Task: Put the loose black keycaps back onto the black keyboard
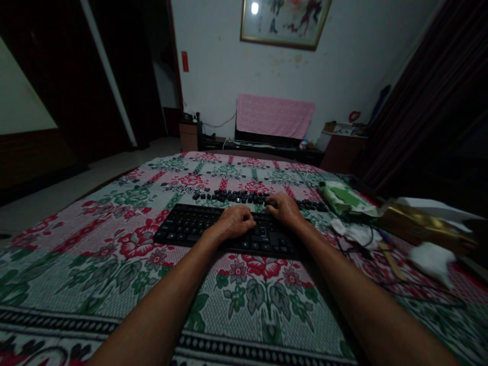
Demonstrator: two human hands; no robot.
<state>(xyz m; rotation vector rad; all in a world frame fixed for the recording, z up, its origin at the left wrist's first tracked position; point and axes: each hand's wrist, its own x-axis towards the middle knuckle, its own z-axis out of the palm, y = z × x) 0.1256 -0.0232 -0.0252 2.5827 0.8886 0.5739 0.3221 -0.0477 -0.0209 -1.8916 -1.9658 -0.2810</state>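
A black computer keyboard [186,223] lies flat on the flowered cloth in front of me, with key spaces bare in places on its right part. My left hand [235,222] rests over the middle of the keyboard, its fingers curled in and the thumb close to them. Whatever those fingers hold, if anything, is hidden. Behind the keyboard, loose black keycaps [224,195] are strewn in a long row. My right hand [285,209] is at the keyboard's back edge beside this row, thumb and fingertips pinched around a small dark piece that looks like a keycap.
On the right of the cloth [137,284] lie a green tissue packet [348,198], crumpled white tissue [356,234], a dark cable, a flat wooden strip [392,262] and a golden box [419,223]. A pink towel [274,116] hangs over a screen by the far wall.
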